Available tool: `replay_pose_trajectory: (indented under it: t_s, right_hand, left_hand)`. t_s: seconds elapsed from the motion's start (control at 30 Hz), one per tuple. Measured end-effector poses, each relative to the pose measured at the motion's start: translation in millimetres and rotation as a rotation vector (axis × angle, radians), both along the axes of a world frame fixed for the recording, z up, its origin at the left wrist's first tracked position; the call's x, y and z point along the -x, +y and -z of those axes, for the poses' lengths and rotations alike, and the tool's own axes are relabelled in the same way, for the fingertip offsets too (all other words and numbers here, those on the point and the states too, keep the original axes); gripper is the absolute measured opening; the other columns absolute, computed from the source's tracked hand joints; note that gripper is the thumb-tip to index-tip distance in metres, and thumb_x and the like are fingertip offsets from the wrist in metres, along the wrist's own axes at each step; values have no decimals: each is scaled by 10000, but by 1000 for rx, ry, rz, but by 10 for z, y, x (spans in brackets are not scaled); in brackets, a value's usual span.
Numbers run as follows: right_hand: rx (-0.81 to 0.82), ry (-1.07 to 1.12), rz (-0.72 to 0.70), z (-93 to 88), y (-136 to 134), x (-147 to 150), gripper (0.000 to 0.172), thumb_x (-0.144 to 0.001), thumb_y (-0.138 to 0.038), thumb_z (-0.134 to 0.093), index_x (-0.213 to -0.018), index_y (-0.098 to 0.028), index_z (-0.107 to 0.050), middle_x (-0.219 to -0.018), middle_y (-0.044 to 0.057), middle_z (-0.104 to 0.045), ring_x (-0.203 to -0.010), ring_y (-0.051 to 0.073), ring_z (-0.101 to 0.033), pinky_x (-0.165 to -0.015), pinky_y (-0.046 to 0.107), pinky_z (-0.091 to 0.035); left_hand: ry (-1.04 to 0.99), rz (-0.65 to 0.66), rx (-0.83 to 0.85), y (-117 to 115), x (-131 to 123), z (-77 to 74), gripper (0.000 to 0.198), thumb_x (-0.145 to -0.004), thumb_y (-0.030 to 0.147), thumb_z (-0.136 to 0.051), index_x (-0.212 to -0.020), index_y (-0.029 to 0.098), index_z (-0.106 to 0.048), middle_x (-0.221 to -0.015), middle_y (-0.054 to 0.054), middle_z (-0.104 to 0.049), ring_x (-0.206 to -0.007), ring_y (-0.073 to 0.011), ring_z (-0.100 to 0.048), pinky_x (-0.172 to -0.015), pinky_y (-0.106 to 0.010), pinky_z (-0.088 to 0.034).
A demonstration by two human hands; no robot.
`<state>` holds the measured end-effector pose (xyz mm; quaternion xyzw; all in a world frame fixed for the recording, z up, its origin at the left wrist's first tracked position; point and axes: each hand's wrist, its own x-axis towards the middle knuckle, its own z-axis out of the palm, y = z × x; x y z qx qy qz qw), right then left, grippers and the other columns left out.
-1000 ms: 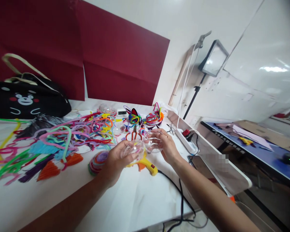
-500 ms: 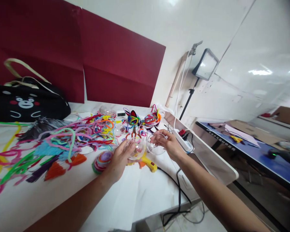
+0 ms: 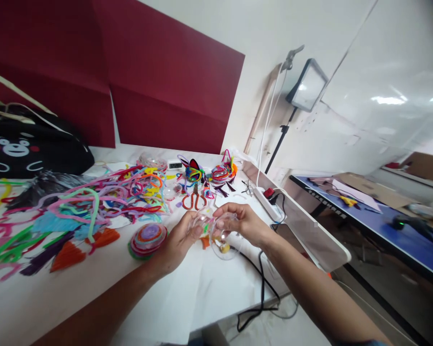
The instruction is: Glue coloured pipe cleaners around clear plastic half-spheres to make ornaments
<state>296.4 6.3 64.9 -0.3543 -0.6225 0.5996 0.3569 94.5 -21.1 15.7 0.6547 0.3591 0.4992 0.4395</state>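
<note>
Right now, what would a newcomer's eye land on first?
A bright tangle of pipe cleaners sprawls over the left of the table, below dark red boards. At centre front, the left hand and right hand hold clear shells close together.

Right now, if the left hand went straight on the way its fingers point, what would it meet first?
Likely the clear dome held in the right hand; the left hand points right toward it, nearly touching, though depth is unclear.

Bare table (image 3: 39, 293) near edge free; pipe cleaner heap (image 3: 104, 197) blocks left, scissors (image 3: 194, 199) ahead, cable (image 3: 260, 278) right.
</note>
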Motion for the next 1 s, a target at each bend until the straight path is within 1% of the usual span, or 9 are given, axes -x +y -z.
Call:
replay_pose_trajectory:
  t_s: [0.1,0.17,0.3,0.37,0.47,0.6,0.77,0.9,1.0]
  right_hand:
    - [-3,-24,-1,15,45,23,393,-660,-434,-848,-867,-149,-675,-679,18,-735,-589,141,-670,-557,246,-530]
    - [-27,-53,10,27,79,29,390,-667,-452,-838,-838,-137,-684,-656,21,-727,-567,128,-643,-555,242,-521]
    - [-70,-105,11,103,141,45,371,-708,-479,-790,-800,-138,-676,-627,25,-707,-546,123,-605,-541,241,-498]
    - [-65,-117,-5,160,161,56,352,-726,-470,-767,-818,-148,-659,-631,23,-700,-540,125,-594,-513,234,-473]
    - [-22,-108,-40,217,171,68,339,-749,-463,-741,-854,-160,-630,-637,16,-693,-501,116,-571,-471,220,-435]
    - [-4,-86,-104,183,161,72,372,-753,-493,-749,-843,-157,-616,-639,18,-694,-512,118,-599,-493,215,-450]
    - [-19,-102,-152,109,165,65,445,-750,-572,-737,-822,-145,-635,-672,33,-690,-579,140,-650,-536,228,-490]
    - [-5,-74,-203,97,165,61,461,-757,-590,-729,-819,-142,-641,-676,31,-680,-578,133,-655,-558,231,-516]
    - [6,-74,-207,103,149,62,458,-765,-589,-720,-819,-141,-647,-706,43,-691,-582,128,-656,-574,230,-526]
  left_hand:
    - [95,6,-29,23,27,42,237,-977,422,-473,-1072,213,-533,-1005,-42,-617,-991,-228,-566,-870,-329,-431]
    - [143,1,-42,25,40,62,236,-987,411,-445,-1102,217,-516,-1065,-51,-622,-1034,-229,-565,-905,-333,-423]
    - [204,-45,-49,9,47,60,249,-994,387,-421,-1162,220,-497,-1146,-59,-628,-1115,-225,-565,-946,-317,-411]
    - [227,-66,-43,4,41,38,249,-989,389,-422,-1154,220,-500,-1119,-53,-642,-1078,-222,-584,-918,-312,-425]
    - [261,-116,-28,-4,28,4,241,-985,400,-416,-1107,217,-515,-996,-38,-653,-953,-216,-608,-824,-312,-442]
    - [290,-190,-31,-25,13,7,226,-979,419,-419,-950,222,-525,-837,-11,-625,-804,-202,-587,-736,-311,-418]
    - [289,-216,-25,-51,0,35,233,-983,426,-422,-895,230,-513,-847,-2,-631,-752,-185,-557,-722,-309,-393]
    - [266,-236,-1,-84,-28,-14,230,-984,416,-424,-881,228,-506,-816,6,-603,-735,-179,-542,-682,-303,-379]
    - [238,-228,19,-99,-49,-57,242,-981,417,-430,-852,226,-503,-761,21,-559,-711,-169,-526,-662,-296,-376]
